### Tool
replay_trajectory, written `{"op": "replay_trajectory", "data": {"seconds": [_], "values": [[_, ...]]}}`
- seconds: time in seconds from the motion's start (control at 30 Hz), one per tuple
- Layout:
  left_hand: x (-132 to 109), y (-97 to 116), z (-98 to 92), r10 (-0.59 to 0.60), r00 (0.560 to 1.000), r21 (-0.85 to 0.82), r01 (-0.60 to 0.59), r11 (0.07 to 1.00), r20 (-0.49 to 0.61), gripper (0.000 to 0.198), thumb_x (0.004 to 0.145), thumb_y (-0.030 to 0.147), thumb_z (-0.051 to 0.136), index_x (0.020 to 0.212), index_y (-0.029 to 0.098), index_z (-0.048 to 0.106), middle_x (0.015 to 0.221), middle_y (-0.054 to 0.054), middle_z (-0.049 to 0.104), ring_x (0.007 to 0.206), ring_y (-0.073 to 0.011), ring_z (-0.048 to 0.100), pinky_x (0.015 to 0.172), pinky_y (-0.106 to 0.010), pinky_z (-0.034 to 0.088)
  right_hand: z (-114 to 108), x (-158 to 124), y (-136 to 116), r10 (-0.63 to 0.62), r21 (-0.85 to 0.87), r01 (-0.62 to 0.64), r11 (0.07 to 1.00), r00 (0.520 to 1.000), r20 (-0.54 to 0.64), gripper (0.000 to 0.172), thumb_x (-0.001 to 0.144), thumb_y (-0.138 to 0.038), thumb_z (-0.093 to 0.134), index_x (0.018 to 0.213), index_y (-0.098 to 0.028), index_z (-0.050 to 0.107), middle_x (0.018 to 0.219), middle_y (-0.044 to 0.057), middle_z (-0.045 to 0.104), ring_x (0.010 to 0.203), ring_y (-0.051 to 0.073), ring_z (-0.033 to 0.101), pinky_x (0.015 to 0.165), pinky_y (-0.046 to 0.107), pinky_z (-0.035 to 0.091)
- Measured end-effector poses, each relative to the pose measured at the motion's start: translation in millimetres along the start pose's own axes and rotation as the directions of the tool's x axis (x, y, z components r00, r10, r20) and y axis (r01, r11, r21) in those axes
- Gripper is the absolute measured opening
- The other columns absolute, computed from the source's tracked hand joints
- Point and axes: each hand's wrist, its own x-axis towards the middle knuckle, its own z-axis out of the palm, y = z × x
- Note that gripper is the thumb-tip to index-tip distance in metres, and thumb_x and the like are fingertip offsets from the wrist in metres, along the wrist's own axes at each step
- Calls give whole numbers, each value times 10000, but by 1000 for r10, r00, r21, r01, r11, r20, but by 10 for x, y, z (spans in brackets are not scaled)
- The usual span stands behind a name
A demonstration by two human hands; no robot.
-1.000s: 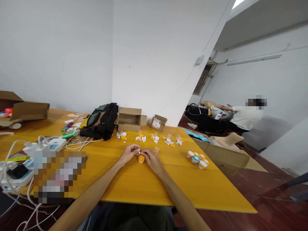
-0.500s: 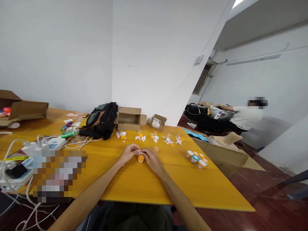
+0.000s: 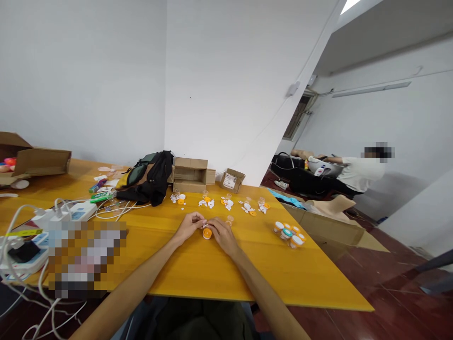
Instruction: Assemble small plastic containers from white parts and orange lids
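Observation:
My left hand (image 3: 191, 225) and my right hand (image 3: 222, 232) meet over the middle of the table. Their fingertips pinch a small white part (image 3: 205, 225), too small to make out fully. Just below the fingertips, an orange and white round piece (image 3: 207, 233) rests on the wood. A small clear cup (image 3: 230, 219) stands right beside my right hand. Beyond the hands lie groups of loose white and orange parts, among them a pile of small white pieces (image 3: 211, 204) and an orange ring (image 3: 252, 213).
Assembled small jars (image 3: 296, 242) with orange, white and teal tops stand at the right. Cardboard boxes (image 3: 191, 174) and a black bag (image 3: 152, 177) line the back. Power strips (image 3: 78, 211) with white cables are at left. A person (image 3: 364, 172) sits beyond the table.
Both hands stay almost in the same place, fingertips together on the small white part. Nothing on the table has visibly moved.

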Motion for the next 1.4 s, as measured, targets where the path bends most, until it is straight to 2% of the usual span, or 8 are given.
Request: {"op": "replay_trajectory", "data": {"seconds": [0.27, 0.53, 0.73, 1.1, 1.4], "values": [[-2, -13, 12, -17, 1000, -20, 17, 1000, 4, 312, 627, 412, 812, 623, 161, 627, 618, 5, 655, 641, -149, 621, 713, -290, 523, -5, -5, 4, 15, 6, -14, 1000, 1000, -18, 209, 972, -248, 479, 937, -258, 685, 866, 44, 694, 793, 193, 650, 749, 318, 546], [5, -24, -11, -55, 998, -57, 56, 997, 9, 274, 571, 331, 849, 724, 164, 695, 741, -34, 734, 768, -188, 679, 801, -308, 517, -16, 4, 12, 10, 12, -9, 1000, 999, -47, 229, 987, -292, 470, 946, -256, 693, 868, 51, 690, 797, 191, 652, 746, 323, 552], [16, -59, -14, -44, 999, -64, 43, 997, -12, 269, 602, 350, 830, 733, 165, 684, 719, -29, 720, 726, -178, 671, 780, -304, 519, 3, 4, 17, -29, 23, 31, 999, 997, -67, 243, 987, -278, 463, 996, -270, 706, 901, 63, 680, 851, 205, 657, 783, 354, 559], [11, -33, 2, -4, 1000, 13, 3, 1000, 25, 204, 646, 345, 768, 650, 171, 663, 667, -9, 687, 708, -170, 631, 752, -290, 500, -14, 14, -1, 23, 25, -22, 999, 998, -66, 200, 969, -287, 501, 926, -258, 694, 875, 52, 683, 812, 201, 649, 759, 335, 550], [36, -84, -7, 13, 998, 21, -14, 1000, 59, 261, 623, 387, 807, 720, 177, 686, 786, -39, 736, 807, -205, 668, 808, -326, 519, -8, 30, 22, 73, 52, -69, 996, 994, -76, 197, 955, -304, 520, 877, -248, 693, 841, 47, 694, 793, 200, 644, 740, 326, 537]]}}
